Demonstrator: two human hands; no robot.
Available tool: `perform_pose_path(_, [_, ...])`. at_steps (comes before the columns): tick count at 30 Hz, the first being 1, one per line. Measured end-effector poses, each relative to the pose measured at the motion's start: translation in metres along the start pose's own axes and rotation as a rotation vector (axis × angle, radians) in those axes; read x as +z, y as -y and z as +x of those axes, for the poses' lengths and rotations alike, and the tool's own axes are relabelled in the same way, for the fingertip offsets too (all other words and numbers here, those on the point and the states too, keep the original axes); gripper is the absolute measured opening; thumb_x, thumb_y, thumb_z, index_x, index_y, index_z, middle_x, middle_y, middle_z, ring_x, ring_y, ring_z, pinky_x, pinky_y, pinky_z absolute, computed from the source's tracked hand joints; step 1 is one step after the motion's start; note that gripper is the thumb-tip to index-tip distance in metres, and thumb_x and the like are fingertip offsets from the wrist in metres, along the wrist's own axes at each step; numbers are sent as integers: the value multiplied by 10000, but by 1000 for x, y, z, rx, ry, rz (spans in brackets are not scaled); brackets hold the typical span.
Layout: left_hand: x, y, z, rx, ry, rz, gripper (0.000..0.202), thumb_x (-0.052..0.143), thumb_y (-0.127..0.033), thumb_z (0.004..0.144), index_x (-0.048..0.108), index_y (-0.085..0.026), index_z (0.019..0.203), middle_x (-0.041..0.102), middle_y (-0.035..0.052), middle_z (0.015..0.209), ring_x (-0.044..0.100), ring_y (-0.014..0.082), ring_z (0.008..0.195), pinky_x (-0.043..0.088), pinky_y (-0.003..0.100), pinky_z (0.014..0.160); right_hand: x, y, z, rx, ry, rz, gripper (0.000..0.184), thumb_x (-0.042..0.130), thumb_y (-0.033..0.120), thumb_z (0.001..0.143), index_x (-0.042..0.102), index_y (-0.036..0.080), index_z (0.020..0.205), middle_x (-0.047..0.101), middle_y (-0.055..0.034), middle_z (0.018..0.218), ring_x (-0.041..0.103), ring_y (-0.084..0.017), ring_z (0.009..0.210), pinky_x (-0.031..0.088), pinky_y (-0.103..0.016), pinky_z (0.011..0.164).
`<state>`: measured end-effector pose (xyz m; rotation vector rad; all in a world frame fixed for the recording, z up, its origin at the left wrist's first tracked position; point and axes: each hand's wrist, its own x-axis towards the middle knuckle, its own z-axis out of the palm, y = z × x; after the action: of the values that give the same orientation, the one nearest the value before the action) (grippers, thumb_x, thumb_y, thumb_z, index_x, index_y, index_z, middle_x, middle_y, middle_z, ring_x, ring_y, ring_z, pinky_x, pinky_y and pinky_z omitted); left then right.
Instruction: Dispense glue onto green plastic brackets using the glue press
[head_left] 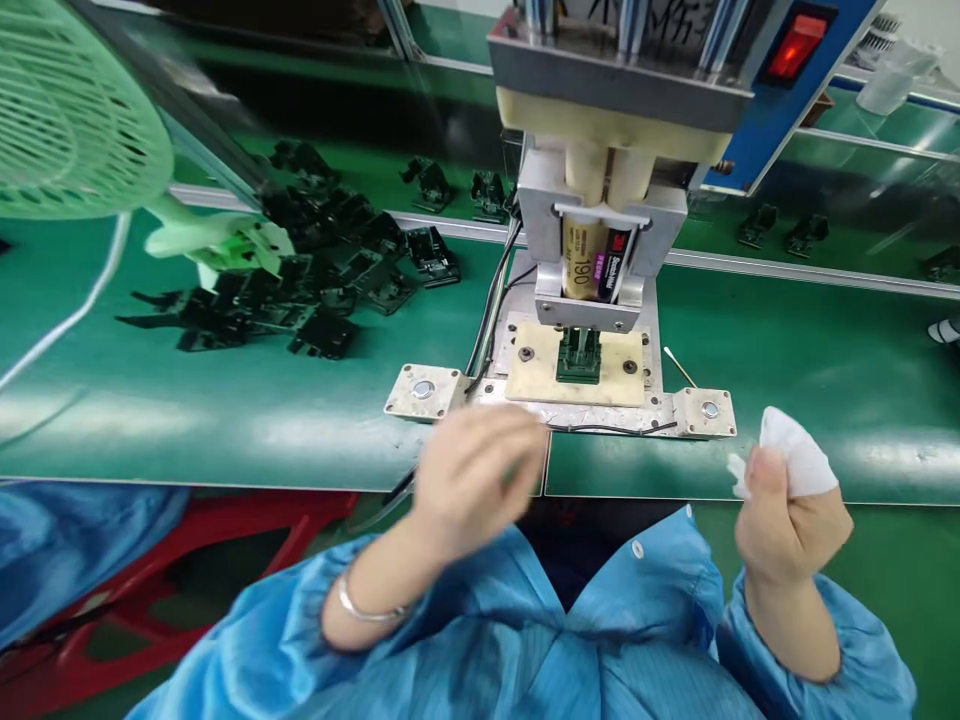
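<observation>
My right hand [787,520] is closed around a white wipe [795,460], held just off the near edge of the green bench at the right. My left hand [476,480] hovers at the bench edge in front of the metal fixture plate [697,410]; it is smeared by motion and its fingers do not show clearly. On the fixture's cream block [540,370] sits a dark green part [579,356], directly under a dispensing head that carries a twin adhesive cartridge [596,262].
A heap of black plastic parts [300,270] lies on the bench to the left, beside a green fan [67,110] on its stand. More black parts sit along the far conveyor. A cotton swab [679,367] rests right of the fixture. A red stool [187,570] stands below left.
</observation>
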<state>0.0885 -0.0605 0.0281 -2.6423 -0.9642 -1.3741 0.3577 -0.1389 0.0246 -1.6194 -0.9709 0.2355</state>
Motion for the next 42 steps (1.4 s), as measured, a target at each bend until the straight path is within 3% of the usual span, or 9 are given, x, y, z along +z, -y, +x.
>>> perform_pose_path(2, [-8,35,-10,-280,-145,159,205,709,-126,812,682,-205,1000,753,71,987,699,242,961,547,408,902,-2,-37,16,-111,-36,-295,460,563,538,942,763,140,1055,736,-128,863,707,-285,877,556,-461,856])
perform_pose_path(5, [-7,77,-33,-719,-181,181,248,652,-291,856,699,-142,1049,721,126,1063,662,291,1048,523,462,950,1,-86,28,-42,-6,-390,637,475,598,954,718,73,1220,734,-213,1150,676,-361,1142,498,-534,1016])
perform_pose_path(12, [3,100,-63,-972,-134,26,360,589,-417,906,703,-154,1125,730,124,1116,688,283,975,554,413,852,7,-112,25,33,-6,-343,590,470,526,969,675,86,1305,699,-192,1261,642,-328,1224,470,-508,1077])
perform_pose_path(16, [-1,102,-65,-964,-141,-38,350,613,-414,895,700,-169,1130,733,59,1121,668,285,1026,530,446,874,6,-113,31,-7,133,-388,539,442,415,956,643,114,1355,698,-165,1269,649,-297,1202,485,-484,1061])
perform_pose_path(22, [-1,108,-71,-936,-124,-75,366,624,-436,902,699,-183,1157,722,18,1155,647,276,1075,504,443,901,3,-121,31,-93,138,-384,526,457,322,906,649,118,1352,734,-139,1051,704,-236,816,584,-427,796])
perform_pose_path(26, [-2,107,-70,-936,-130,-46,367,625,-432,917,701,-158,1150,725,41,1124,659,257,1037,520,430,876,6,-116,29,-66,88,-301,497,459,396,968,668,119,1324,710,-159,1240,674,-286,1147,500,-480,1039])
perform_pose_path(33, [-3,71,-37,-478,-280,243,277,700,-212,846,670,-150,1115,663,98,1094,612,293,1140,487,523,1010,10,-103,30,-7,62,-296,514,493,454,955,720,93,1241,729,-167,1205,684,-306,1158,518,-472,1029])
perform_pose_path(37, [16,52,7,-484,-1,-120,616,790,-319,802,533,-192,1347,609,142,1286,591,311,1241,571,459,946,9,-103,29,25,32,-278,519,516,475,952,728,89,1227,735,-173,1188,689,-313,1148,517,-479,1025])
perform_pose_path(42, [49,69,44,-682,402,-527,907,861,-433,713,424,-178,1465,512,204,1493,499,374,1386,446,563,1122,9,-105,26,46,-13,-238,502,567,503,943,745,108,1196,746,-162,1162,693,-321,1137,506,-500,1038])
